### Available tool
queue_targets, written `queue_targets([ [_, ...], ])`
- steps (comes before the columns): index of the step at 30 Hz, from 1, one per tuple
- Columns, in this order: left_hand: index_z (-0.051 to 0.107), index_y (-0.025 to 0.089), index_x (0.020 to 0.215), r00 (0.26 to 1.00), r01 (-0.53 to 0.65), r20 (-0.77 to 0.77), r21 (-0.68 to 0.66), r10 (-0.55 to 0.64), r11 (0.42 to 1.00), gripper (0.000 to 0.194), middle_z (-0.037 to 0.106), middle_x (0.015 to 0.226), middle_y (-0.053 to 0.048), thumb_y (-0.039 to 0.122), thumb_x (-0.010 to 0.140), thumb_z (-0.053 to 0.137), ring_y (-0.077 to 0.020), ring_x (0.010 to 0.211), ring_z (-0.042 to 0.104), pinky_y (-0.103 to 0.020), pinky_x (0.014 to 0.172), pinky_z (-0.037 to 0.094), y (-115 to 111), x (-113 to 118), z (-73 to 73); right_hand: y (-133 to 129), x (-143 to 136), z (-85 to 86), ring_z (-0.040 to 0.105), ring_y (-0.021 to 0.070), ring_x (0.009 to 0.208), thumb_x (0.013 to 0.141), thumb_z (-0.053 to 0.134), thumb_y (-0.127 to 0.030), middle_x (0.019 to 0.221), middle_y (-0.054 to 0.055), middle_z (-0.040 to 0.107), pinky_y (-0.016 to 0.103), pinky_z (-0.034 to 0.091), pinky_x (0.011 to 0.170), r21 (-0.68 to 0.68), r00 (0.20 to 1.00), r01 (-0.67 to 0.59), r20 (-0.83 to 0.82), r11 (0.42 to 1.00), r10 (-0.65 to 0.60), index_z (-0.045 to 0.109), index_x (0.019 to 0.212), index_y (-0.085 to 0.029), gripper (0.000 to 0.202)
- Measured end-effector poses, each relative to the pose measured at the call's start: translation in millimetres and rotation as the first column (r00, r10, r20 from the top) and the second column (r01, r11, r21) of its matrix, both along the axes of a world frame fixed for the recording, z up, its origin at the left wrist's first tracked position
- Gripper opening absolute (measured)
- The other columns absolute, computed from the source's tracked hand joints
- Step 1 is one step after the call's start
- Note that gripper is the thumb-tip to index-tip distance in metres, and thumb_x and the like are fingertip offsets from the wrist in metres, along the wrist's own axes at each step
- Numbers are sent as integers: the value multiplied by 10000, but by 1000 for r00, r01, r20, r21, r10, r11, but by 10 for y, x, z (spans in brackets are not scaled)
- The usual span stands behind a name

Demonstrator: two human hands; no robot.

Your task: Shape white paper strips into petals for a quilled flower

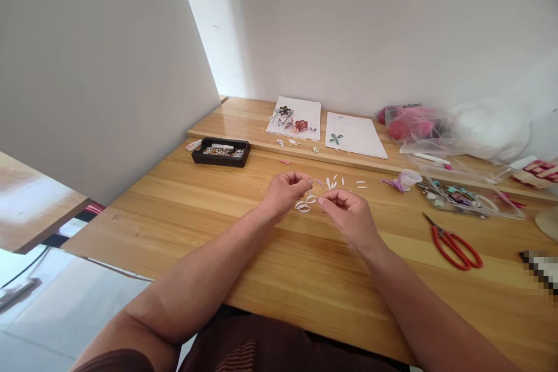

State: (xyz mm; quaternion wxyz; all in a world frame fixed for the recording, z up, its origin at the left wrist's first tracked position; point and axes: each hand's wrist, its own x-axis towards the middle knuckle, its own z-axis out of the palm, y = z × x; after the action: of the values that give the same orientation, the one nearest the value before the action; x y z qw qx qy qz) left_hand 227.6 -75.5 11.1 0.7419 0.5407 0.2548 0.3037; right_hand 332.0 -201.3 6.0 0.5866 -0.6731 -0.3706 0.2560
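My left hand (pixel 285 195) is closed in a pinch above the middle of the table, with a thin pale lilac strip (pixel 319 182) running from its fingertips. To its right, my right hand (pixel 349 212) also pinches, thumb against forefinger; what lies in that pinch is too small to make out. Between the two hands are white leaf-shaped loops (pixel 304 206), close to the right fingertips. Just beyond the hands, several small white petal-like slivers (pixel 335 181) are scattered on the wood.
Red-handled pliers (pixel 453 246) lie on the right, near a clear box of beads (pixel 462 197) and a small white cup (pixel 410 179). A black tray (pixel 221 157) stands at the left. Paper sheets (pixel 355 133) with flower ornaments and plastic bags (pixel 483 128) occupy the raised ledge.
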Motion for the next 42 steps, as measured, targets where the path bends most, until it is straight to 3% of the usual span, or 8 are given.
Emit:
queue_targets([
  [6, 646, 136, 700, 988, 109, -112, 55, -102, 993, 234, 567, 594, 29, 327, 642, 768, -62, 512, 422, -229, 524, 327, -16, -17, 2, -63, 52, 89, 466, 115, 512, 819, 695, -303, 566, -24, 564, 260, 388, 507, 174, 887, 138, 417, 975, -200, 715, 762, -204, 116],
  [14, 657, 137, 721, 939, 308, -195, 121, -282, 944, 240, 590, 651, 10, 350, 687, 762, -73, 553, 449, -244, 569, 346, -57, -51, -20, -39, 199, 88, 485, 113, 545, 828, 694, -280, 629, -8, 638, 264, 393, 539, 218, 864, 115, 460, 969, -206, 737, 768, -195, 112],
  [18, 658, 140, 726, 931, 347, -155, 95, -331, 933, 232, 572, 631, 21, 343, 704, 767, -64, 537, 419, -238, 550, 308, -55, -50, -49, -4, 255, 39, 479, 108, 551, 777, 740, -307, 624, -11, 641, 258, 371, 528, 175, 938, 87, 316, 981, -139, 749, 758, -192, 116],
  [21, 666, 139, 732, 937, 343, -91, 39, -339, 938, 245, 568, 628, 22, 341, 688, 796, -61, 539, 429, -235, 554, 309, -56, -42, -55, 23, 287, 4, 441, 88, 518, 703, 796, -352, 637, -14, 635, 245, 327, 479, 94, 999, 41, 13, 995, -42, 737, 726, -191, 174],
  [25, 662, 135, 725, 953, 304, -4, -38, -304, 952, 268, 560, 611, 23, 342, 658, 818, -56, 525, 428, -230, 543, 305, -64, -28, -28, 32, 235, -25, 349, 45, 414, 591, 865, -379, 583, -51, 569, 220, 252, 408, -5, 908, -59, -417, 998, 52, 697, 713, -189, 282],
  [28, 640, 136, 696, 978, 209, 37, -57, -207, 976, 281, 554, 588, 26, 338, 628, 823, -53, 507, 412, -225, 519, 288, -54, -13, -11, 25, 138, -25, 395, 49, 416, 592, 871, -388, 590, -41, 584, 212, 285, 409, -26, 879, -94, -472, 995, 70, 654, 675, -185, 309],
  [35, 632, 131, 701, 999, 6, 51, 8, -6, 1000, 284, 560, 605, 34, 339, 621, 808, -44, 504, 390, -220, 512, 289, 4, 14, -32, 8, -12, 53, 410, 75, 432, 685, 786, -399, 597, -13, 615, 247, 320, 429, -45, 993, -2, -116, 999, -3, 687, 688, -177, 243],
  [42, 648, 132, 726, 993, 100, -67, 92, -94, 991, 258, 563, 606, 31, 341, 648, 778, -57, 514, 412, -230, 523, 309, -4, -19, -12, -49, 56, 137, 391, 92, 495, 795, 702, -317, 531, -44, 514, 249, 336, 494, 161, 920, 129, 349, 979, -179, 713, 734, -179, 151],
])
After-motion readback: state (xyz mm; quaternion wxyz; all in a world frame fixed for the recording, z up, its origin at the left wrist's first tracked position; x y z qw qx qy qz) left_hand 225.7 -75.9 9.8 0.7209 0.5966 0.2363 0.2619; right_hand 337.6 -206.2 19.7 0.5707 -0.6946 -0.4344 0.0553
